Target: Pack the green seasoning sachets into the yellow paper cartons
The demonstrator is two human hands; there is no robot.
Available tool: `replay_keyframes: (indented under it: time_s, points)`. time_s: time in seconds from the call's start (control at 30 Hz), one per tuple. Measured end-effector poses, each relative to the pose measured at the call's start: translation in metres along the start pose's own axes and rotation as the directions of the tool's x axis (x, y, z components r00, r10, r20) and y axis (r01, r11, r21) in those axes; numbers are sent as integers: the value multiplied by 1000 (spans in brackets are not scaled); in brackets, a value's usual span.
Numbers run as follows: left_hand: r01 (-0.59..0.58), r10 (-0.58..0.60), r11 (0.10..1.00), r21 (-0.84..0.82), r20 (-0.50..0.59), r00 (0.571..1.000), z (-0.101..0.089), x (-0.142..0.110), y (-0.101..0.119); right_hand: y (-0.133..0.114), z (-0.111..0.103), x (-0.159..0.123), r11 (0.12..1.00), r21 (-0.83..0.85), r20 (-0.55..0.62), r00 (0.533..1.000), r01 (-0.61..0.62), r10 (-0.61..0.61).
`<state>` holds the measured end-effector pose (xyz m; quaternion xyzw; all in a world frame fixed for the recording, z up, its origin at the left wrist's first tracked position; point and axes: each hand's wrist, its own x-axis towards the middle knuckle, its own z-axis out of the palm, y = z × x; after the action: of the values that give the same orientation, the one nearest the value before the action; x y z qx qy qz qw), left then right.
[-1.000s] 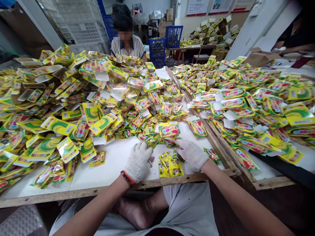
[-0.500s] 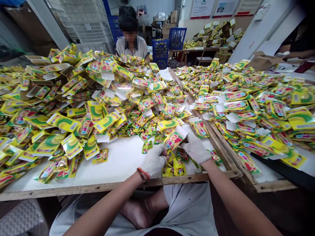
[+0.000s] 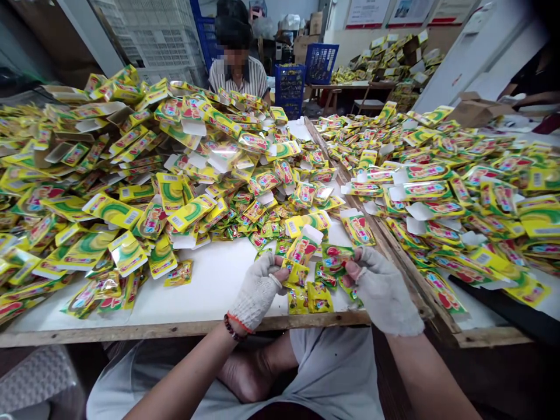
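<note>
A packing workshop is indicated by small cartons (image 3: 112,211) heaped across a wood-edged worktable (image 3: 175,300). Blue plastic crates (image 3: 289,87) are kept behind, and notices (image 3: 366,13) are fixed to the wall (image 3: 339,29).

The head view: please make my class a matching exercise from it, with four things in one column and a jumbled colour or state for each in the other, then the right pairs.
Things
1. Left hand
2. Right hand
3. Bracelet
4. Co-worker's shirt

Colours and states
A. Striped
B. Holding a green and red packet
C. Dark and beaded
D. Holding a yellow packet

Right pairs
1-D
2-B
3-C
4-A
</note>
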<state>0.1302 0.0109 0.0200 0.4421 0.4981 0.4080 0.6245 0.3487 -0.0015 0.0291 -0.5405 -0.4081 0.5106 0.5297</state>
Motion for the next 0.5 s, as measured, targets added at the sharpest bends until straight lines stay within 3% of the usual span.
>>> replay_keyframes:
  time_s: [0.1,0.23,0.33,0.5]
  points:
    - [-4,4,1000,-25,13,1000,5,-4,6,9,16,-4,977,-213,126,992,30,-3]
    - [-51,50,999,14,65,997,2,-9,11,17,26,-1,863,-460,246,964,207,-100]
    - [-64,56,995,73,111,992,-4,-9,10,17,23,1,794,-549,262,956,261,-133]
    - [-50,39,996,71,145,989,-8,-6,8,19,16,3,750,-608,270,956,262,-116]
